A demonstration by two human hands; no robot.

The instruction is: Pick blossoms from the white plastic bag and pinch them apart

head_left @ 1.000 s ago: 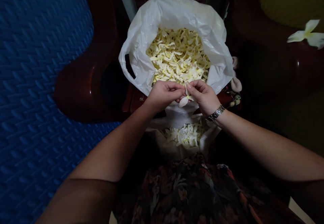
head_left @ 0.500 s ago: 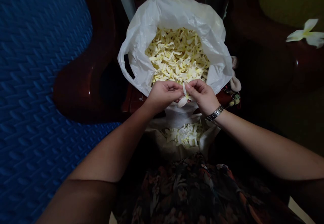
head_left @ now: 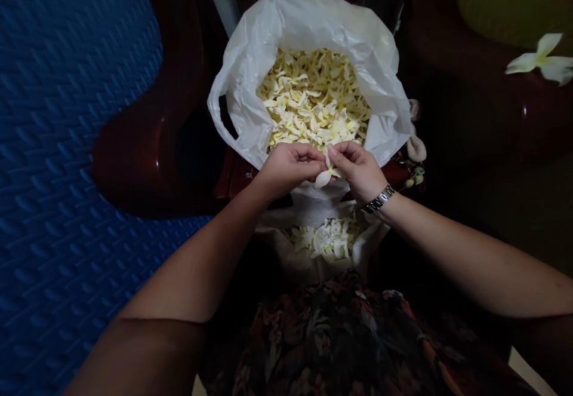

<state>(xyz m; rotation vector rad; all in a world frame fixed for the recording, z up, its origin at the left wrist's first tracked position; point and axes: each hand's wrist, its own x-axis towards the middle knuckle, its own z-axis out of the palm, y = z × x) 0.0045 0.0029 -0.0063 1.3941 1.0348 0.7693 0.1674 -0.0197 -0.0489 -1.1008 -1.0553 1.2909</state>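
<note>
The left hand [head_left: 293, 168] and right hand [head_left: 359, 169] nearly meet in front of me, fingertips pinching one white flower [head_left: 324, 177] — it sits right between them. Just beyond the hands gapes a plastic bag [head_left: 308, 17] full of pale blossoms [head_left: 317, 103]; below them, nearer the lap, a second bag [head_left: 298, 260] holds more — and a metal watch [head_left: 378, 199] circles the right wrist.

Far bag [head_left: 308, 17] at centre, flower heap [head_left: 313, 100] inside; near bag [head_left: 298, 261] before it, petals [head_left: 331, 241] inside; left hand [head_left: 289, 169], right hand [head_left: 362, 172] at far bag's near edge, single flower [head_left: 323, 179] between; chair arm [head_left: 128, 163] left, mat [head_left: 45, 217] beyond; outlying flower [head_left: 539, 61] far right.
</note>
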